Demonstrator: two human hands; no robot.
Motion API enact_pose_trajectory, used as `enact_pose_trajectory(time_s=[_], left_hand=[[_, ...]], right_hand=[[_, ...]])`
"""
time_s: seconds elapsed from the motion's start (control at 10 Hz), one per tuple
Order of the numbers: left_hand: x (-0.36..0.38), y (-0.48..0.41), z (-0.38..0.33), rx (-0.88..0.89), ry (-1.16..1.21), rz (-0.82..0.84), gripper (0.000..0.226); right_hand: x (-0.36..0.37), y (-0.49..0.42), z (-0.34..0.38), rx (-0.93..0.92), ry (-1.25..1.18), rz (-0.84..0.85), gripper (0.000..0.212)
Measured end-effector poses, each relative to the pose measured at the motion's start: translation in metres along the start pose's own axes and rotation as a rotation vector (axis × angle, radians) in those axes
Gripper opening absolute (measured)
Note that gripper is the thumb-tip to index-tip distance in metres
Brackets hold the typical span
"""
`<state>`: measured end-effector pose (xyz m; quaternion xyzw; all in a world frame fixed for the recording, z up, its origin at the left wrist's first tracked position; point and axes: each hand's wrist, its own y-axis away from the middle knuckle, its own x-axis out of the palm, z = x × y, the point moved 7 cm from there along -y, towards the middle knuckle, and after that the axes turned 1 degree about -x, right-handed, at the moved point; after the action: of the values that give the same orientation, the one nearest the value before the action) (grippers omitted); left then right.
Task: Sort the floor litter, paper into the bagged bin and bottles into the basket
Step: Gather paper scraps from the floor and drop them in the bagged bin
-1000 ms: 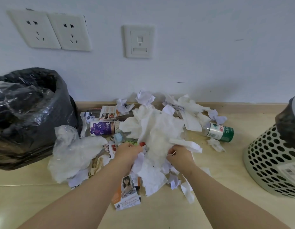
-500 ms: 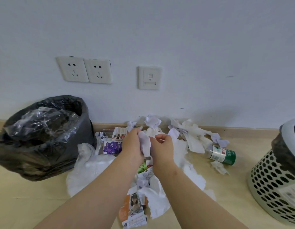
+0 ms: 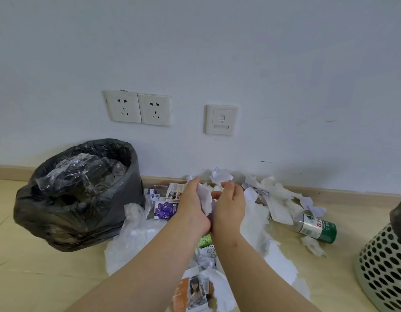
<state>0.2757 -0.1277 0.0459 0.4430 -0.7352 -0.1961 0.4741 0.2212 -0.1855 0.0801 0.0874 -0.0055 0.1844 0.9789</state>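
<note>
My left hand [image 3: 190,206] and my right hand [image 3: 229,204] are raised together above the litter pile, both curled around a crumpled wad of white paper [image 3: 205,200] held between them. Below them white paper scraps [image 3: 276,199] and tissue lie strewn along the wall. A clear bottle with a green label [image 3: 316,227] lies on its side to the right. The bin lined with a black bag [image 3: 78,197] stands at the left. A white perforated basket [image 3: 383,266] stands at the far right edge.
A white plastic bag [image 3: 132,239] lies beside the bin. A purple flower-printed packet [image 3: 164,209] and printed leaflets [image 3: 193,291] lie in the pile. The wall carries two sockets [image 3: 138,109] and a data port [image 3: 221,120]. Bare wooden floor [image 3: 37,278] lies at front left.
Both hands gathered paper from the pile, came together and lifted the wad upward. The camera tilted up and back, showing more wall.
</note>
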Motion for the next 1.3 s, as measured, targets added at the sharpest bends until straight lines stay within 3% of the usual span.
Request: enact_pose_trajectory(time_s=[0.1,0.3,0.4,0.5,0.6,0.7,0.8,0.9,1.0,1.1,1.2,1.3], left_hand=[[0.000,-0.003,-0.004,0.001,0.005,-0.013,0.049],[-0.021,-0.013,-0.025,0.187,0.026,-0.170,0.066],[-0.038,0.000,-0.048,0.346,0.094,-0.304,0.044],[-0.055,0.012,-0.073,0.401,0.164,-0.316,0.038],[-0.076,0.033,-0.110,0.505,0.038,-0.545,0.036],[-0.092,0.062,-0.154,0.601,-0.870,-0.915,0.044],[-0.121,0.066,-0.170,0.503,-0.799,-0.980,0.052],[-0.148,0.058,-0.182,0.583,-0.504,-0.981,0.066],[-0.157,0.063,-0.181,0.725,0.336,-0.806,0.051],[-0.167,0.066,-0.182,0.828,0.443,-0.868,0.040],[-0.173,0.063,-0.188,0.891,0.236,-1.001,0.042],[-0.173,0.049,-0.199,0.825,-0.278,-1.046,0.050]], right_hand=[[0.004,0.003,0.000,0.058,-0.090,0.030,0.035],[0.014,0.011,0.009,-0.027,-0.038,0.123,0.026],[0.020,0.013,0.008,-0.040,-0.017,0.153,0.025],[0.028,0.018,-0.001,-0.003,0.018,0.193,0.022],[0.032,0.022,-0.012,0.061,0.055,0.233,0.018],[0.034,0.024,-0.026,0.142,0.080,0.249,0.016],[0.038,0.029,-0.037,0.218,0.090,0.253,0.020],[0.047,0.034,-0.047,0.310,0.073,0.270,0.022],[0.058,0.038,-0.057,0.391,0.056,0.276,0.021],[0.067,0.041,-0.067,0.441,0.027,0.279,0.023],[0.070,0.042,-0.077,0.471,-0.002,0.251,0.034],[0.072,0.041,-0.088,0.478,0.006,0.242,0.041]])
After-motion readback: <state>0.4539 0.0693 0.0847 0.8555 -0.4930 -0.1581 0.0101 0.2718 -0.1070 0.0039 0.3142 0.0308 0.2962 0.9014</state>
